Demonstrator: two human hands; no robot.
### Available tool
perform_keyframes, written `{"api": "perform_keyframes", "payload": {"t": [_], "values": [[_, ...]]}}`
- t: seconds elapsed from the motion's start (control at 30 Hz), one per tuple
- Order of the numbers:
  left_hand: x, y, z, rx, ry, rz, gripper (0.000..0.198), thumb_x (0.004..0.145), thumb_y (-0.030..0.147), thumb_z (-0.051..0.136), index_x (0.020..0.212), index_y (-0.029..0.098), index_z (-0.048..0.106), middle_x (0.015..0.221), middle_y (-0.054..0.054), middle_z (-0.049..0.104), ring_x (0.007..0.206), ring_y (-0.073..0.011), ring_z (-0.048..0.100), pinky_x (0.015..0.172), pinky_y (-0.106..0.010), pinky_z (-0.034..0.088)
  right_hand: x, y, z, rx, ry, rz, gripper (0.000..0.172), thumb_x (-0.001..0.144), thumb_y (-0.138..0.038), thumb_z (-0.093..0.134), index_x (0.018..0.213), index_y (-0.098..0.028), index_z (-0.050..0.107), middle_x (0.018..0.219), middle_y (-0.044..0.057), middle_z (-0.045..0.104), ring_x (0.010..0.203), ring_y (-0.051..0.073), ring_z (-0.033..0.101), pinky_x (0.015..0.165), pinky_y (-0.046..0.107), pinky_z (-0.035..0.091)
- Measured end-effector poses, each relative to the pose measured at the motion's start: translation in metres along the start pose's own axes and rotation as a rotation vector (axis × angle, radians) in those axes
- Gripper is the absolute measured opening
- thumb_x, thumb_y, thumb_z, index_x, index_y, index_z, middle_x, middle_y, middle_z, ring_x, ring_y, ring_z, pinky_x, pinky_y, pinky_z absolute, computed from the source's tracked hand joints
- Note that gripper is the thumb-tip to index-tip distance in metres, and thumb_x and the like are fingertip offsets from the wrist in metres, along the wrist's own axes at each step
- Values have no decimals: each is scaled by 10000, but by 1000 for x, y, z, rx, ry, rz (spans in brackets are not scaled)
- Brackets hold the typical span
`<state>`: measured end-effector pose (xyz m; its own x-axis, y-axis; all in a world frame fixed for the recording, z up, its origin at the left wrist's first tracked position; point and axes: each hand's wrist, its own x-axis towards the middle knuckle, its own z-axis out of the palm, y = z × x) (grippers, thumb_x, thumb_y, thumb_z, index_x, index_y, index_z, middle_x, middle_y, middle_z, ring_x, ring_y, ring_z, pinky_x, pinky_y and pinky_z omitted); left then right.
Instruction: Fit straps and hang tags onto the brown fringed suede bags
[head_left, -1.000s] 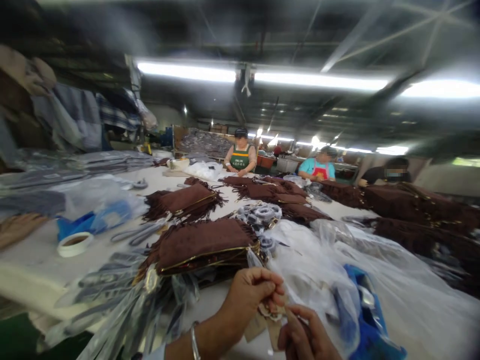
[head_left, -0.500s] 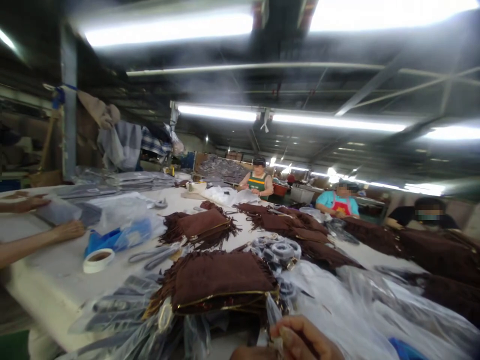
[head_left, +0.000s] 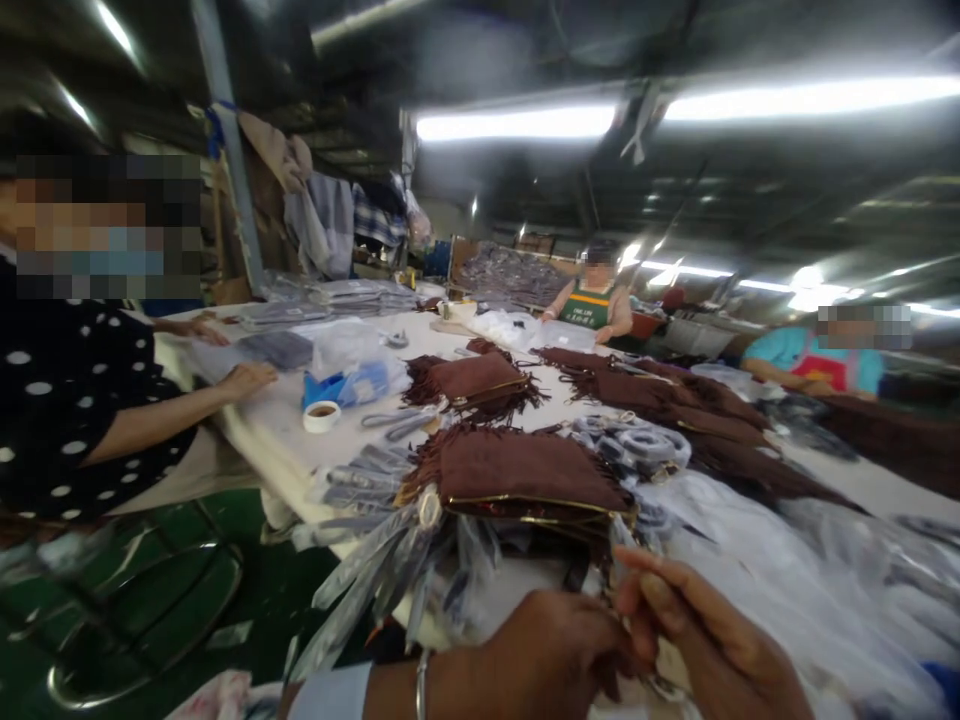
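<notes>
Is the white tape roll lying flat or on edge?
Flat: the white tape roll rests on the white table, its brown core hole facing up.

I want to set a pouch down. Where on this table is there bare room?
Bare white table shows between the tape roll and the co-worker's hand. Another bare strip lies far right, behind the plastic bags. Crowded: the brown pouch stack and grey packets, near the left hand and right hand.

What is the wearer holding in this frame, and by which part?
Cannot be told: the left hand and right hand meet with fingers pinched together, hiding whatever lies between them.
</notes>
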<state>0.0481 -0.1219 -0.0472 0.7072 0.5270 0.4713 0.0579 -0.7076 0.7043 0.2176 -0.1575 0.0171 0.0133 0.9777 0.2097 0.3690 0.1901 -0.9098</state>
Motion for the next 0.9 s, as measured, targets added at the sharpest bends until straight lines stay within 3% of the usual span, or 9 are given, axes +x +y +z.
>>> {"api": "perform_keyframes", "payload": {"t": [0.07,0.17,0.23,0.3,0.37,0.47,0.67,0.9], "values": [[-10,9,-28,152,101,-41,287,908,108,490,1163,169,605,1027,-78,704,920,-165,672,819,-222,524,5,1,-7,-105,27,-24,461,894,-552,502,1209,-219,544,692,3,644,544,163,602,522,264,517],[-16,9,-82,484,309,-139,274,982,200,419,1231,186,531,1158,-91,656,1069,-190,619,953,-318,488,16,-2,-14,-348,200,5,414,908,-544,467,1199,-250,497,724,-13,658,530,149,592,518,251,481],[-12,1,-113,722,262,-190,332,938,283,538,1251,173,517,1247,-120,599,1174,-258,549,1023,-416,435,26,-6,-11,-498,242,-15,304,914,-515,465,1078,-270,539,708,-32,650,525,137,577,524,242,449],[-4,-12,-134,847,120,-248,352,885,321,615,1193,162,555,1217,-130,602,1139,-291,558,991,-436,446,40,-9,2,-571,124,-116,216,936,-455,452,972,-274,563,682,-47,633,531,128,566,542,238,423],[6,-27,-145,866,-18,-308,227,896,302,586,1076,165,599,1087,-111,646,1013,-273,612,902,-398,482,56,-9,22,-599,-34,-263,185,960,-373,433,916,-265,576,713,-42,642,600,132,588,595,245,411],[18,-48,-154,806,-78,-407,127,920,248,499,945,176,600,937,-88,670,909,-260,639,839,-372,477,84,-2,52,-685,-122,-430,131,937,-248,486,868,-253,598,816,-22,674,784,165,607,699,267,393],[29,-73,-175,722,6,-484,149,872,169,487,1011,195,534,947,-57,669,912,-229,634,790,-316,467,135,20,77,-762,-58,-469,174,916,-134,488,839,-225,615,779,-7,663,809,179,582,701,261,372],[23,-83,-179,315,139,-437,317,807,115,489,1097,212,405,931,-11,602,857,-187,584,785,-294,436,149,22,87,-719,-144,-453,228,966,-147,426,865,-228,614,863,-6,627,776,139,610,695,230,386]]}}
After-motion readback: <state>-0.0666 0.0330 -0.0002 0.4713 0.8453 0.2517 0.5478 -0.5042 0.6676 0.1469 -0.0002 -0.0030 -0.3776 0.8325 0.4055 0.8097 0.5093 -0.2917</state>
